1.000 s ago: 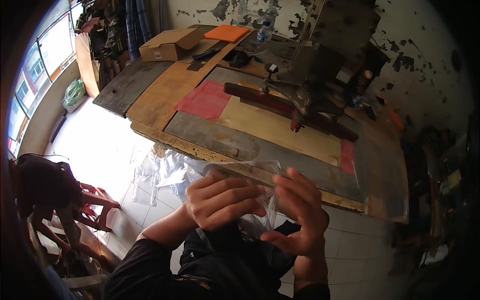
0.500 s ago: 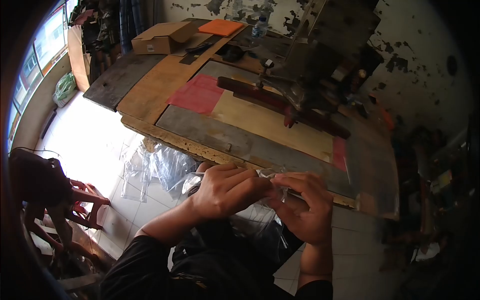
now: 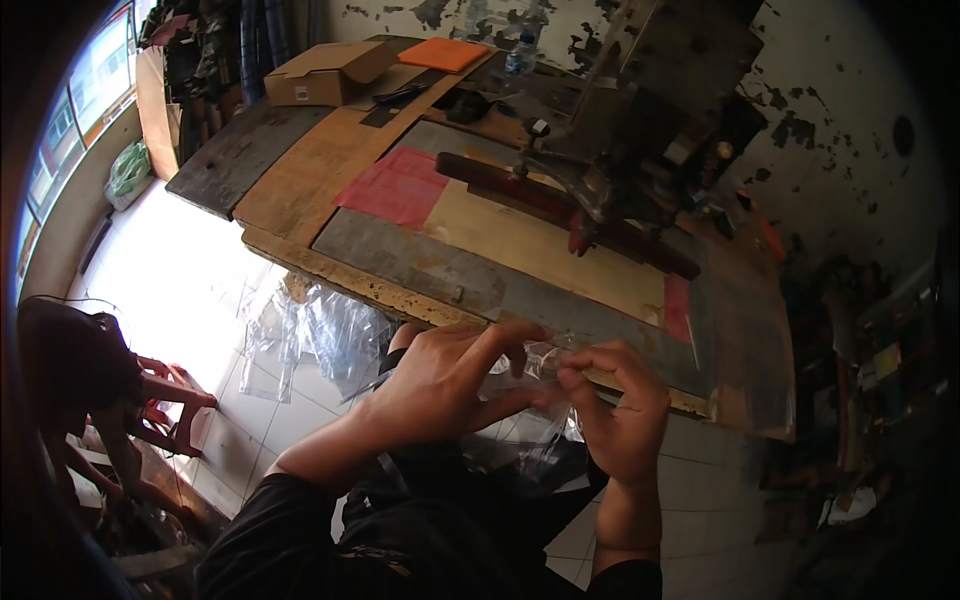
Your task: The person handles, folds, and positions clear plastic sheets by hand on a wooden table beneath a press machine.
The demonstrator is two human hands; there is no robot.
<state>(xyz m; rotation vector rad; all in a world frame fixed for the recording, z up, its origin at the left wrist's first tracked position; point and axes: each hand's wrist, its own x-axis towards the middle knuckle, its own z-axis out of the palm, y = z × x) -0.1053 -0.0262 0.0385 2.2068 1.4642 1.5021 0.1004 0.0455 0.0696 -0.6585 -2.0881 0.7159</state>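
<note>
Thin clear plastic point(image 3: 522, 452) is bunched between my hands and hangs down over my lap; I cannot tell whether it is a bag or a loose sheet. My left hand point(image 3: 448, 378) curls around its left side, with index finger and thumb spread apart. On the other side, my right hand point(image 3: 625, 410) pinches the plastic between thumb and fingertips. Both hands are just in front of the near edge of the worktable point(image 3: 385, 292). More crumpled clear plastic point(image 3: 335, 335) hangs below that edge, left of my hands.
A machine with a dark red bar point(image 3: 560, 205) stands over a yellow strip point(image 3: 530, 245) and a red sheet point(image 3: 395, 185) on the table. Farther back are a cardboard box point(image 3: 325, 75), an orange sheet point(image 3: 437, 55) and a bottle point(image 3: 520, 55). A red stool point(image 3: 180, 410) is at left.
My left index finger and thumb have spread apart from their closed pinch. My right hand has stayed almost in place, and the plastic between the hands has shifted.
</note>
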